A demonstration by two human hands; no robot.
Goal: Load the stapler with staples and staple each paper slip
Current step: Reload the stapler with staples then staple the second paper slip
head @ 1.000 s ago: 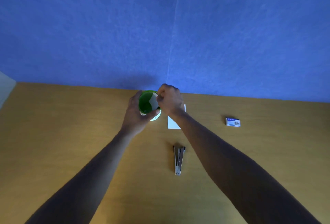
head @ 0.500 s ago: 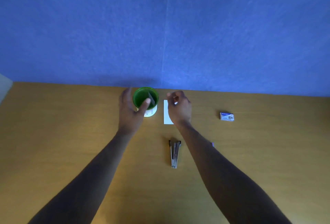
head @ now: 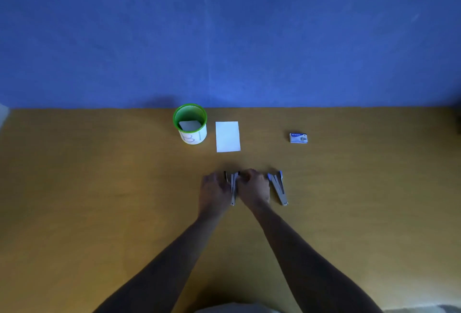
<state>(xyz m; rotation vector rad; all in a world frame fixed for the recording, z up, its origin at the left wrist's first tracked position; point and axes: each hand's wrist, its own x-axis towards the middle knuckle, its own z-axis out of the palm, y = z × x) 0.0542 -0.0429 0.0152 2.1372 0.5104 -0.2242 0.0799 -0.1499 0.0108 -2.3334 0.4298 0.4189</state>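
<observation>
both hands rest on the wooden table [head: 99, 200] around a metal stapler [head: 233, 188] that lies flat, its length running toward and away from the person. left hand [head: 214, 191] lies against the stapler's left side with fingers loosely curled, and right hand [head: 254, 188] presses against its right side with fingers bent near the far end; whether either hand actually grips it, i cannot tell. a second stapler [head: 278, 186] with blue tips lies just right of the right hand. farther back stands a green cup [head: 190, 123] with a white label, upright, holding a folded paper slip [head: 190, 125] that leans inside it. just beside the cup on the right, a white paper sheet [head: 227, 136] lies flat. a small staple box [head: 298, 138] sits well apart to the right, closed as far as can be seen. behind the table rises a blue wall [head: 224, 33].
</observation>
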